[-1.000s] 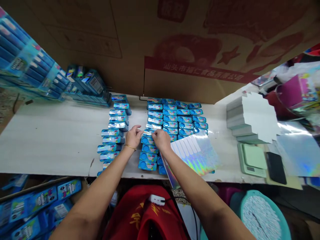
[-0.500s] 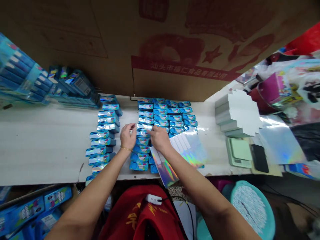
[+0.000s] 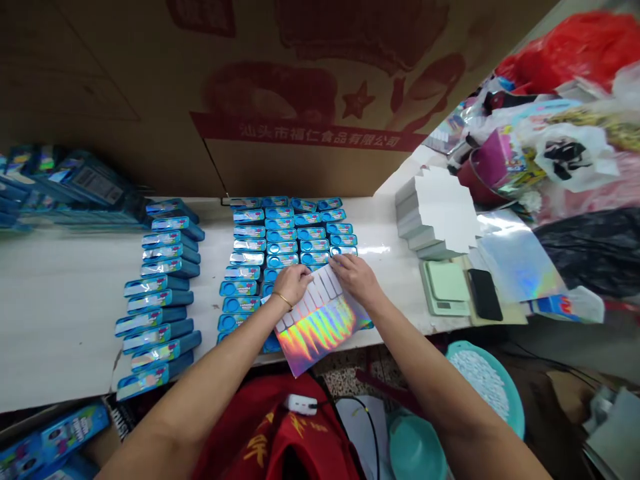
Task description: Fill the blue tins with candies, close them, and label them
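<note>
A shiny rainbow-silver sticker sheet (image 3: 320,327), with a row of pale strips along its upper part, lies tilted over the front of the blue box rows. My left hand (image 3: 293,283) is closed at the sheet's upper left edge. At its upper right corner, my right hand (image 3: 356,275) has its fingertips pinched together on the sheet. Small blue boxes (image 3: 283,247) stand in several columns beneath and behind my hands. Some boxes on the left carry a shiny strip across the top. Whether a strip is lifted between my fingers is hidden.
Another column of blue boxes (image 3: 160,298) stands to the left. A large cardboard carton (image 3: 300,163) rises behind. On the right are stacked white card pieces (image 3: 443,207), a green scale (image 3: 447,283), a black phone (image 3: 485,293) and a teal tub (image 3: 517,407) of white pieces below.
Both hands have left the box column and come to the sticker sheet. The sheet is turned and pulled nearer the front edge. My view has swung to the right.
</note>
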`<state>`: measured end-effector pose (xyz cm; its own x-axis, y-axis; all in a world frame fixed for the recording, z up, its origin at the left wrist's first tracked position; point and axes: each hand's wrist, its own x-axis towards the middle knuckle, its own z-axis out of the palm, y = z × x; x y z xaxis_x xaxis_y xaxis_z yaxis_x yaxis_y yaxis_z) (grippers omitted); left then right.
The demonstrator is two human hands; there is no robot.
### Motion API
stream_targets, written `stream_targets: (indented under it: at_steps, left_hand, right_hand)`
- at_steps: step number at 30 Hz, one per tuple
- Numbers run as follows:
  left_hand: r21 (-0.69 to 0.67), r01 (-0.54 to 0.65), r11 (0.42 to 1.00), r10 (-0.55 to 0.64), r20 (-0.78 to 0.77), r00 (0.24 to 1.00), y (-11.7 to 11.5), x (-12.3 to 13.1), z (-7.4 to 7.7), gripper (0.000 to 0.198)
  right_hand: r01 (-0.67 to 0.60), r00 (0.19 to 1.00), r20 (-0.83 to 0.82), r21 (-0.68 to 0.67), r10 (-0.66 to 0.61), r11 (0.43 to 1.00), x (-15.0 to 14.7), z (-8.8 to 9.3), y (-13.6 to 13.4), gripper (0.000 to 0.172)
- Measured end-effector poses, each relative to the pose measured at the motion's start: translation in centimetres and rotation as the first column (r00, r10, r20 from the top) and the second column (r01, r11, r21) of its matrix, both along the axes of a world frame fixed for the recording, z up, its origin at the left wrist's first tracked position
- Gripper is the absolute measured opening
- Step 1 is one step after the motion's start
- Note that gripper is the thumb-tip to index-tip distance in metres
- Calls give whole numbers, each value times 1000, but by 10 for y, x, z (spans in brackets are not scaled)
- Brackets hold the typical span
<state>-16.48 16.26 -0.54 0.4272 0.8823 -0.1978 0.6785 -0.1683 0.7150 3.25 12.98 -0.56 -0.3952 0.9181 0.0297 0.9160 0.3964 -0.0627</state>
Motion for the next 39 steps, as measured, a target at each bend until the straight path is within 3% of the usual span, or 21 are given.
stream_targets:
  at_steps: [2,4,9,11,13,15,18,21,24,26,32,35,39]
  left_hand:
    - [14,-8,1000,8,7,1000,-1,1,-1,13]
    - [37,-8,999,9,-14,1000,-2,4,-3,13]
    - [157,53,986,-37,-103,994,-4,11,-5,16]
    - [172,12,985,-11,-6,1000,-8,4,0,18]
    - [106,-113,988,88,220,972,-17,-15,8,25]
    - [-80,-216,973,228,467,854,-30,-42,18,34]
    - [-353,-179,918,381,663,645,-49,-84,27,43]
    - [-456,-251,854,513,655,555,-60,-114,26,53]
    - [-478,-445,757,653,575,493,-60,-135,18,41]
    - [-482,-515,708,704,529,473,-57,-147,12,35]
    - [-479,-618,623,781,418,464,-48,-176,-11,27]
    - [-446,-657,608,794,376,478,-38,-182,-31,27]
    - [-417,-682,600,799,342,494,-26,-186,-52,25]
  right_hand:
    - [-49,999,6,20,49,999,8,4,-8,30]
    - [-55,998,22,34,54,998,13,22,-17,25]
    - [60,996,69,53,-64,997,-12,110,-39,21]
    - [119,993,-11,22,-118,993,-32,137,-41,19]
    - [186,974,-124,-55,-192,981,-56,146,-34,15]
    - [231,936,-228,-170,-267,958,-81,138,-23,12]
    - [218,843,-395,-372,-366,903,-114,106,-6,12]
    - [151,700,-533,-540,-475,828,-142,70,2,16]
    - [105,578,-577,-648,-577,754,-165,43,1,21]
    - [96,549,-574,-679,-608,728,-178,30,1,22]
    - [173,641,-499,-645,-583,744,-208,13,7,24]
    - [283,745,-379,-565,-549,775,-218,10,13,23]
    - [336,825,-240,-521,-512,785,-228,10,21,22]
